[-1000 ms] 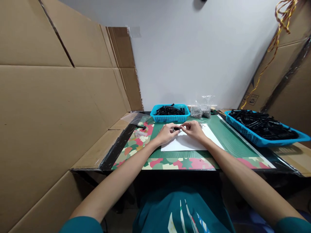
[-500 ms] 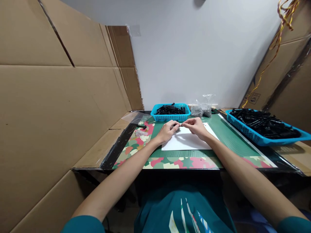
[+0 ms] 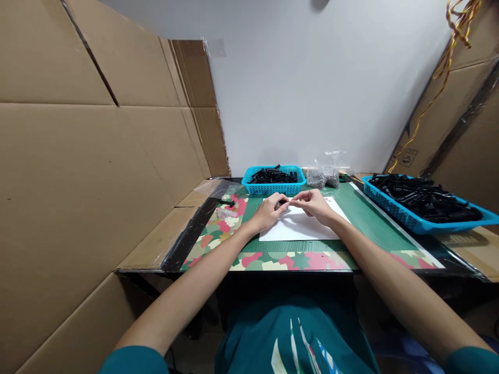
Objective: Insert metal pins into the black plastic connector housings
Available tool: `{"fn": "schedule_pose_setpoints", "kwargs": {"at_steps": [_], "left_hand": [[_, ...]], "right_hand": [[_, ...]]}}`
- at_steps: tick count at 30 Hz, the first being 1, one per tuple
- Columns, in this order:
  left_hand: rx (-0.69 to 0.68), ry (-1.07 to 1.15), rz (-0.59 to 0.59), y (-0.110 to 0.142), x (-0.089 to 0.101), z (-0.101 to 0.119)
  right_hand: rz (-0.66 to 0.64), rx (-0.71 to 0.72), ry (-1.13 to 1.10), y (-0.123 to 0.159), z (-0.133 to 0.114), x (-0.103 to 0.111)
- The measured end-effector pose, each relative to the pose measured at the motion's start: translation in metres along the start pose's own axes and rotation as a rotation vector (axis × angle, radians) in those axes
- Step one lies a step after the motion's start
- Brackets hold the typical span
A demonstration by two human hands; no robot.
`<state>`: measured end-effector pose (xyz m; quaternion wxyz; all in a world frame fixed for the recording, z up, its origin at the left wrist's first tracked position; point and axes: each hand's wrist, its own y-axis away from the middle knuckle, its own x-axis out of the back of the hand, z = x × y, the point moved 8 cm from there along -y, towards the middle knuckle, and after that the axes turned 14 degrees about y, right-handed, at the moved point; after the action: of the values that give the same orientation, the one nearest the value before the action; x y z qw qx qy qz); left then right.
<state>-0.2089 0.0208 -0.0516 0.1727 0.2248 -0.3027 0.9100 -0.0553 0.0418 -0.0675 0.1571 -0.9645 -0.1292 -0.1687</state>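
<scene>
Over the white sheet of paper [image 3: 304, 228], my two hands meet fingertip to fingertip. My left hand [image 3: 268, 212] is closed around a small black piece [image 3: 281, 202], mostly covered by the fingers. Thumb and forefinger of my right hand [image 3: 314, 205] are pinched together right beside that piece; whatever they grip is too small to make out. Just behind the hands stands a blue basket [image 3: 273, 190] heaped with black plastic parts [image 3: 273, 175].
A larger blue basket [image 3: 409, 222] of black parts stands at the right. Clear bags of small grey pieces [image 3: 323, 179] lie by the wall. A black part [image 3: 228, 203] and a small plastic bag [image 3: 226, 214] rest on the left. Cardboard [image 3: 97, 182] walls the left side.
Both hands stay in nearly the same place. The fingertips have shifted slightly, and the right fingertips remain close against the left.
</scene>
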Motion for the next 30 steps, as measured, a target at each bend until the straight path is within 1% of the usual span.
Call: {"fn": "schedule_pose_setpoints", "kwargs": {"at_steps": [7, 13, 18, 26, 30], "left_hand": [[-0.004, -0.003, 0.006, 0.000, 0.000, -0.001], [0.006, -0.020, 0.001, 0.000, 0.000, -0.004], [0.003, -0.006, 0.004, 0.000, 0.001, -0.001], [0.008, -0.013, 0.011, 0.000, 0.002, 0.001], [0.012, 0.002, 0.008, 0.000, 0.001, -0.002]], "right_hand": [[-0.021, -0.044, -0.080, 0.001, 0.001, -0.002], [-0.123, -0.038, -0.075, 0.001, 0.007, -0.007], [-0.156, -0.051, -0.094, 0.001, 0.010, -0.008], [-0.296, -0.138, -0.181, 0.006, 0.013, -0.018], [-0.311, -0.173, -0.203, 0.008, 0.011, -0.019]]}}
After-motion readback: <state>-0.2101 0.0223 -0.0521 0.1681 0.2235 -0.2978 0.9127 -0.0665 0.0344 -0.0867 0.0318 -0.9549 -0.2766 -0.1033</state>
